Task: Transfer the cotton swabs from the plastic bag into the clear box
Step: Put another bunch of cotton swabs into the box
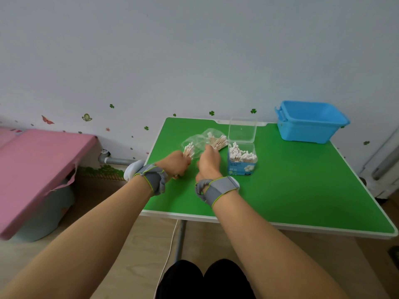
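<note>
Fingers of the left hand (pixel 175 162) curled round a bunch of swabs (pixel 188 150). The right hand (pixel 209 161) had fingers on more swabs in the bag (pixel 199 139); I couldn't tell if they gripped. The bag sat on the table (pixel 302 186) just left of the open, part-filled box (pixel 242 164).

The only print in view sits on the blue label (pixel 241 168) across the lower front of the clear box (pixel 242 156): a line of white capital letters with smaller marks beneath, all too small and blurred to read.
</note>
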`<state>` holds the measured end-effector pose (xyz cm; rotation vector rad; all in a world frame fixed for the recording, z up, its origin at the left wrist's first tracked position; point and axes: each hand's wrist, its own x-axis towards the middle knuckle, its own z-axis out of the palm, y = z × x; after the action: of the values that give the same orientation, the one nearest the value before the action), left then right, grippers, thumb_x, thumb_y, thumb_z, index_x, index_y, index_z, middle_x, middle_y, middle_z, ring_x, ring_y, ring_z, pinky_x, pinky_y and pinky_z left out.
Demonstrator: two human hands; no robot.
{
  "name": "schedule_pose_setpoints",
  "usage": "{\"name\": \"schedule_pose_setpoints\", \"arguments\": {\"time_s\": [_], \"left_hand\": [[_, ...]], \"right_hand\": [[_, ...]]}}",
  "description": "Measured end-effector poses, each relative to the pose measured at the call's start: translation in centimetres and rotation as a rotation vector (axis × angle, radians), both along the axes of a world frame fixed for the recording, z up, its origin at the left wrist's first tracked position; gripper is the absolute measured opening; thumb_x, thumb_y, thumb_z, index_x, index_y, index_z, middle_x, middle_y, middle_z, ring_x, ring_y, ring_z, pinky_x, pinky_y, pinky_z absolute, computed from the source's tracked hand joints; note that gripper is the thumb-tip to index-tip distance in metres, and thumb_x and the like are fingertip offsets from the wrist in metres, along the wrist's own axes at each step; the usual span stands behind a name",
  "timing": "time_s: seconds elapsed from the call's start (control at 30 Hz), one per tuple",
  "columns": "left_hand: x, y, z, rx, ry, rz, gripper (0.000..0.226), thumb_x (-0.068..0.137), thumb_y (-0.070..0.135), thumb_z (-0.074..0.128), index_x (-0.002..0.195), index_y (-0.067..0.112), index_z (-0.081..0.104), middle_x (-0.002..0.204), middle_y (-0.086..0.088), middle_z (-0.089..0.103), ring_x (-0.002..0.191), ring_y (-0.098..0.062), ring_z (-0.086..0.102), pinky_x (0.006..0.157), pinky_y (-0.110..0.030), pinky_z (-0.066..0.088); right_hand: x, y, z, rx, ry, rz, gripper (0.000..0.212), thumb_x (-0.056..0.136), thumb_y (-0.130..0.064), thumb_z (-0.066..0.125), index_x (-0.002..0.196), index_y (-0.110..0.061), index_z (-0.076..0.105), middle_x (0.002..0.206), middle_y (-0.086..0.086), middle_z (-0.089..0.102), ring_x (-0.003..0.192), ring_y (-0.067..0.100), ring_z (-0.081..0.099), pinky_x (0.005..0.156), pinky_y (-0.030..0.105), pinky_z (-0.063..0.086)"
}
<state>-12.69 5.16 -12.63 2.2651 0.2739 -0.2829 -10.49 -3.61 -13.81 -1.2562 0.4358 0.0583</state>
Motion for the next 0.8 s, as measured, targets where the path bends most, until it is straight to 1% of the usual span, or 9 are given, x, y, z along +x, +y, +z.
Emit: {"name": "schedule_pose_setpoints", "arguments": {"time_s": [0.13, 0.27, 0.37, 0.47, 0.53, 0.6, 0.67, 0.73, 0.8], "left_hand": [[-1.0, -0.4, -0.2, -0.076, -0.023, 0.002, 0.031, 0.099, 0.017, 0.038, 0.073, 0.005, 0.051, 0.064, -0.009, 0.046, 0.054, -0.021, 0.043, 0.048, -0.028, 0.034], [-2.1, -1.1, 0.0, -0.185, -0.045, -0.004, 0.043, 0.098, 0.006, 0.038, 0.055, 0.009, 0.040, 0.048, -0.004, 0.039, 0.038, -0.013, 0.036, 0.038, -0.019, 0.026], [-2.8, -1.5, 0.4, -0.153, -0.037, -0.051, 0.042, 0.098, 0.001, 0.034, 0.056, 0.007, 0.039, 0.055, -0.009, 0.037, 0.046, -0.020, 0.033, 0.044, -0.027, 0.027], [-3.0, -1.9, 0.6, -0.102, -0.046, -0.039, 0.033, 0.098, -0.002, 0.029, 0.071, -0.002, 0.047, 0.069, -0.016, 0.043, 0.056, -0.027, 0.036, 0.055, -0.035, 0.031], [-2.9, -2.1, 0.7, -0.084, -0.057, -0.025, 0.038, 0.101, 0.007, 0.023, 0.072, 0.007, 0.047, 0.070, -0.012, 0.042, 0.058, -0.022, 0.038, 0.057, -0.032, 0.033], [-2.9, -2.2, 0.9, -0.105, -0.059, -0.015, 0.041, 0.103, 0.014, 0.021, 0.066, 0.016, 0.039, 0.066, -0.005, 0.039, 0.057, -0.013, 0.037, 0.055, -0.024, 0.033], [-3.0, -2.4, 1.3, -0.132, -0.045, -0.029, 0.040, 0.102, 0.011, 0.024, 0.067, 0.013, 0.041, 0.065, -0.007, 0.041, 0.056, -0.015, 0.038, 0.055, -0.024, 0.034], [-3.1, -2.6, 1.5, -0.149, -0.038, -0.044, 0.033, 0.099, 0.004, 0.028, 0.072, 0.004, 0.048, 0.069, -0.013, 0.044, 0.063, -0.023, 0.039, 0.062, -0.033, 0.034], [-2.9, -2.8, 1.5, -0.175, -0.028, -0.011, 0.027, 0.097, 0.001, 0.032, 0.087, -0.007, 0.056, 0.079, -0.020, 0.049, 0.075, -0.024, 0.044, 0.071, -0.036, 0.037]], "right_hand": [[-0.3, 0.0, -1.1, -0.013, 0.052, -0.007, 0.011, 0.091, -0.014, 0.045, 0.083, -0.007, 0.047, 0.070, 0.008, 0.045, 0.058, 0.020, 0.039, 0.052, 0.031, 0.030], [-1.6, 0.6, -1.7, 0.153, 0.110, 0.117, 0.031, 0.089, -0.025, 0.061, 0.068, -0.004, 0.051, 0.065, 0.010, 0.053, 0.059, 0.021, 0.050, 0.056, 0.033, 0.042], [-1.9, 0.7, -1.1, 0.198, 0.146, 0.260, 0.038, 0.084, -0.037, 0.069, 0.081, -0.001, 0.058, 0.067, 0.011, 0.053, 0.057, 0.021, 0.052, 0.060, 0.034, 0.045], [-1.8, 0.7, -0.6, 0.159, 0.168, 0.404, 0.050, 0.083, -0.036, 0.069, 0.113, 0.003, 0.060, 0.095, 0.017, 0.061, 0.090, 0.032, 0.064, 0.082, 0.043, 0.049], [-1.7, 0.6, -0.5, 0.128, 0.194, 0.443, 0.048, 0.086, -0.033, 0.066, 0.119, 0.002, 0.060, 0.117, 0.022, 0.063, 0.115, 0.037, 0.058, 0.097, 0.046, 0.046], [-1.4, 0.4, -0.5, 0.127, 0.218, 0.469, 0.045, 0.089, -0.033, 0.062, 0.117, 0.002, 0.061, 0.128, 0.026, 0.057, 0.122, 0.038, 0.053, 0.104, 0.051, 0.041], [-1.2, 0.0, -0.6, 0.118, 0.247, 0.478, 0.028, 0.091, -0.033, 0.059, 0.088, -0.005, 0.063, 0.108, 0.031, 0.064, 0.104, 0.036, 0.063, 0.093, 0.041, 0.050], [-0.7, -0.3, -0.9, 0.177, 0.284, 0.461, 0.031, 0.093, -0.031, 0.056, 0.069, -0.013, 0.052, 0.061, 0.014, 0.064, 0.063, 0.021, 0.060, 0.061, 0.026, 0.048], [-0.3, -0.6, -1.0, 0.230, 0.306, 0.450, 0.030, 0.095, -0.027, 0.052, 0.069, -0.012, 0.052, 0.055, 0.007, 0.061, 0.056, 0.016, 0.054, 0.050, 0.024, 0.046]]}}
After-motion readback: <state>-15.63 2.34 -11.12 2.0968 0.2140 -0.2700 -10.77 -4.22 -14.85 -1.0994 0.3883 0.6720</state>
